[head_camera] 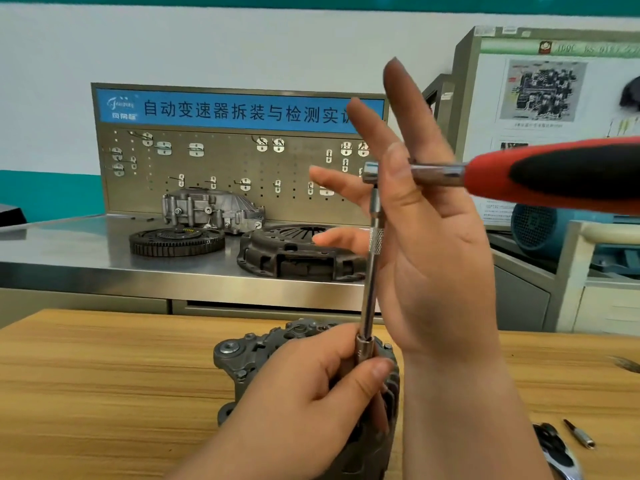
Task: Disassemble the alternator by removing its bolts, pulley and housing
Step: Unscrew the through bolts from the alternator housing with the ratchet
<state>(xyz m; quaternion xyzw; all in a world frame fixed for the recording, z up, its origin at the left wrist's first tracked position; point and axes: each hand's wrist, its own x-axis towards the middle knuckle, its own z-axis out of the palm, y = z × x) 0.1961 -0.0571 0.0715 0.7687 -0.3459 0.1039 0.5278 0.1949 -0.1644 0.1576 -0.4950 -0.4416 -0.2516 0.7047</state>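
From the head view, the alternator (242, 358) is seen standing on a wooden table (104, 375), low in the middle and partly covered by the left hand (311, 403). A socket (364, 348) on top of the alternator is pinched by that hand, with the thumb curled round it. An extension bar (372, 271) is set upright in the socket and is topped by a ratchet (554, 174), whose red and black handle is pointed to the right. The right hand (426, 237) is held released in front of the ratchet head, fingers straight and spread. Behind the table, a toothed ring (176, 240), a clutch cover (294, 254) and a cast housing (211, 209) are laid on a steel bench (69, 251) below a pegboard (221, 161).
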